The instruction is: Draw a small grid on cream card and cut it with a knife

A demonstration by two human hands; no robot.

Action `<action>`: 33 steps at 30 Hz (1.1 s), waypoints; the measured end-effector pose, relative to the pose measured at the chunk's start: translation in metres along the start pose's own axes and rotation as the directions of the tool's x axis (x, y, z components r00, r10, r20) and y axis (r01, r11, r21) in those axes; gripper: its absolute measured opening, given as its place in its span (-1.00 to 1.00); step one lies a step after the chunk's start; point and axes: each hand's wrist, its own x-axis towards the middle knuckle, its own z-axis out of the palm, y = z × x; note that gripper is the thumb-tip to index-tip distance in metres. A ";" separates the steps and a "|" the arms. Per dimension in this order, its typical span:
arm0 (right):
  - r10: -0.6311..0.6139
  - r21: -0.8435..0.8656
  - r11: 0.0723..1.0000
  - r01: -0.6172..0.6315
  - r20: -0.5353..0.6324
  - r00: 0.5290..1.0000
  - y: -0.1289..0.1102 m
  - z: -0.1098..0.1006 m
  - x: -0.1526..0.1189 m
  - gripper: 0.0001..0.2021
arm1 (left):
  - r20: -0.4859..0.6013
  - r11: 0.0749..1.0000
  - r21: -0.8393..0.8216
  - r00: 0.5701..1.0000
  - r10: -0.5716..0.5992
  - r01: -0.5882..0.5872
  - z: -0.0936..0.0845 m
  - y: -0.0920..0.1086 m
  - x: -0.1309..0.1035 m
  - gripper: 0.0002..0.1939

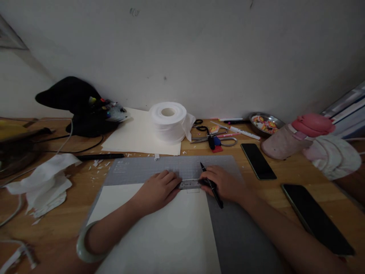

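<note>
A sheet of white paper [168,232] lies on a grey cutting mat [228,224]. Across the paper's far edge rests a short ruler [189,184], with a small drawn rectangle just below it. My left hand [161,189] is curled over the ruler's left end, fingers together and pressing down. My right hand [221,184] is closed with a black pen [214,189] in it, tilted across the fingers. Its fingertips also touch the ruler's right end. Both ends of the ruler are hidden by my fingers.
Behind the mat stand a white tissue roll [168,121] on paper sheets and scissors [228,141]. Two phones [258,161], a pink-lidded bottle [291,137] and a metal bowl [251,118] are right. Crumpled tissue [48,186] and a black pouch [76,106] lie left.
</note>
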 end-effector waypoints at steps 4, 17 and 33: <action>-0.002 0.001 1.000 0.002 0.002 1.000 0.000 0.000 0.000 -0.82 | 0.008 1.000 -0.018 1.000 0.008 -0.008 -0.002 0.001 0.000 -0.71; 0.007 0.002 1.000 -0.008 0.018 1.000 -0.001 -0.001 0.001 -0.84 | 0.009 0.999 -0.038 1.000 0.012 -0.011 -0.002 0.000 0.001 -0.72; 0.005 0.010 1.000 -0.005 0.023 1.000 -0.001 -0.001 0.001 -0.84 | -0.014 0.999 -0.005 0.999 0.044 -0.044 0.000 -0.002 -0.001 -0.74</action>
